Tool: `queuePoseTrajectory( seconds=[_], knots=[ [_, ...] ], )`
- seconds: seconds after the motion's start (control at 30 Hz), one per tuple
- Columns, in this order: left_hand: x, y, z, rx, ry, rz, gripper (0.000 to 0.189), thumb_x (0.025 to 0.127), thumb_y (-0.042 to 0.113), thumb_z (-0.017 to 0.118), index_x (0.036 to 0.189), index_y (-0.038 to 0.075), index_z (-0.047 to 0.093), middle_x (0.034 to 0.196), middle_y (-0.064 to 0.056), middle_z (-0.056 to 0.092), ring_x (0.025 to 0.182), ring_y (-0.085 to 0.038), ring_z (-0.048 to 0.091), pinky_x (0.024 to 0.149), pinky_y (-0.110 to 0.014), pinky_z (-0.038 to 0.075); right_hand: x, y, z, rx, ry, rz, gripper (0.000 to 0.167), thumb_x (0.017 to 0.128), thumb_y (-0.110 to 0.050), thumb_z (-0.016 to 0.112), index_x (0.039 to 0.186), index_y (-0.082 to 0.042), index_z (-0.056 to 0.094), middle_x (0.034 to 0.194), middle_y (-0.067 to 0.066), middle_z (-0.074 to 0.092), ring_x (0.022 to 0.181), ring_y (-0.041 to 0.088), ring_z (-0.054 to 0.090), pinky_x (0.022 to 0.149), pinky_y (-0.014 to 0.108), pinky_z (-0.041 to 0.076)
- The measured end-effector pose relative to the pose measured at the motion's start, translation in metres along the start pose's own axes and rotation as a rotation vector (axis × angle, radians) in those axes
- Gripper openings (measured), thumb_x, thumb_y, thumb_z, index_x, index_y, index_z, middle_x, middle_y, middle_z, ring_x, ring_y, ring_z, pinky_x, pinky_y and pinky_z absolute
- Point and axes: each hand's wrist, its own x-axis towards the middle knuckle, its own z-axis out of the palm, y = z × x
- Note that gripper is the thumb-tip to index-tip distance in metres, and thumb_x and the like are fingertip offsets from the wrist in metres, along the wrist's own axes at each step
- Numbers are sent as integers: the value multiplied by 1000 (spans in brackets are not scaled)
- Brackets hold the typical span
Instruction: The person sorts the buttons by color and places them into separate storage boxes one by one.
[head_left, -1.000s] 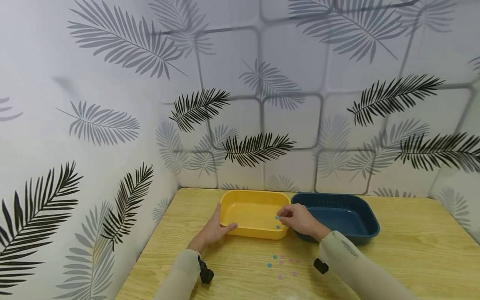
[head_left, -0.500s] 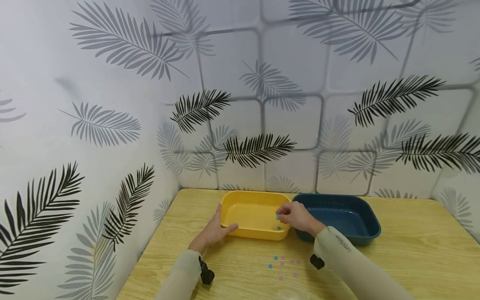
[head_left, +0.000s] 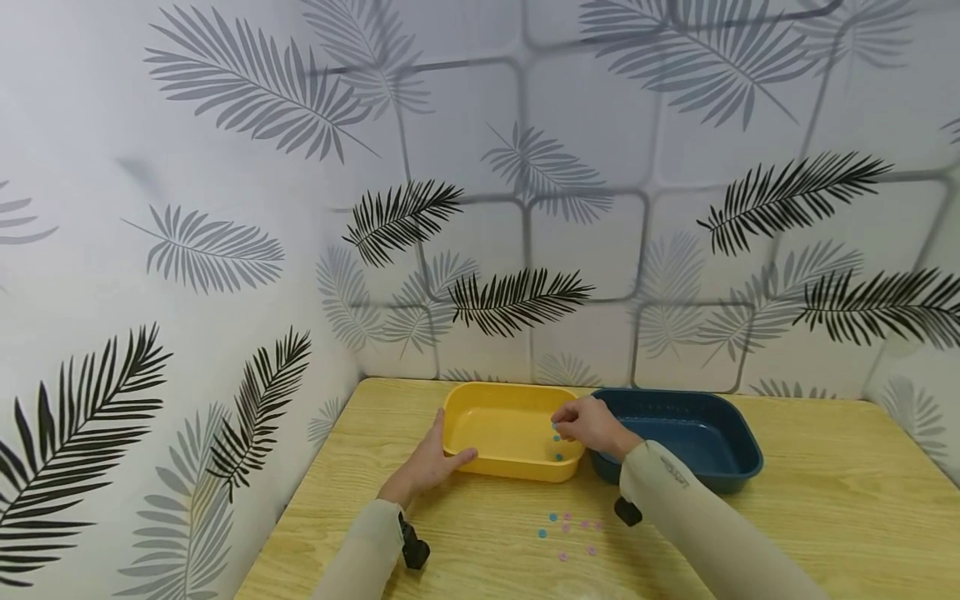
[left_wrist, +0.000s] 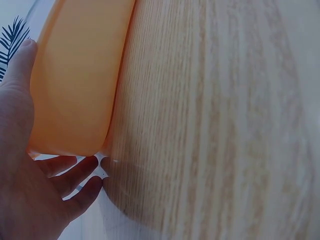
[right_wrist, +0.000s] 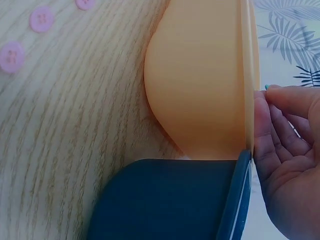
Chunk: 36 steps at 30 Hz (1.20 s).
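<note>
A yellow basin (head_left: 502, 469) stands on the table, with my left hand (head_left: 426, 463) gripping its front left corner. The thumb lies over the front rim and the fingers go round the left end, as the left wrist view also shows. Over the basin's right end, my right hand (head_left: 592, 427) pinches a small blue button (right_wrist: 266, 86) between thumb and forefinger. In the right wrist view most of that button is hidden by the fingertips. Beneath the hand, a blue button (head_left: 558, 457) lies inside the basin near its right end, with another blue spot just above it.
A dark blue basin (head_left: 738, 483) stands against the yellow one on the right. In front of them, several loose buttons lie on the wooden table (head_left: 840, 500): pink ones (head_left: 563, 556) and a blue one (head_left: 542, 533) among them. A patterned wall (head_left: 480, 350) rises behind.
My right hand has shifted slightly up and left over the yellow basin. One more blue spot now shows below its fingertips. The left hand keeps its place on the corner.
</note>
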Motion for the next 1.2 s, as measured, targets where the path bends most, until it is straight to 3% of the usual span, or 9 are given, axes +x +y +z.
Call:
queuePoseTrajectory(
  seconds=[0.23, 0.8, 1.2],
  knots=[
    [0, 0, 0, -2, 3, -8, 104, 86, 47, 65, 152, 9, -6, 156, -17, 7, 141, -34, 15, 111, -51, 14, 4, -3, 0, -8, -4, 20, 14, 89, -5, 64, 100, 1, 70, 84, 8, 67, 72, 18, 63, 67, 35, 54],
    [3, -2, 0, 11, 1, 3, 104, 86, 47, 65, 152, 8, -6, 156, -18, 8, 141, -36, 15, 111, -52, 15, 13, -3, 4, -58, -9, 79, 14, 88, -10, 67, 100, -3, 70, 77, 4, 65, 70, 25, 62, 57, 28, 50],
    [0, 0, 0, 6, -1, 18, 103, 87, 45, 65, 152, 7, -5, 156, -19, 7, 141, -35, 15, 111, -51, 15, 15, -2, 4, -21, -8, 91, 16, 88, -10, 66, 102, -2, 70, 81, 9, 67, 72, 29, 62, 55, 28, 48]
  ],
)
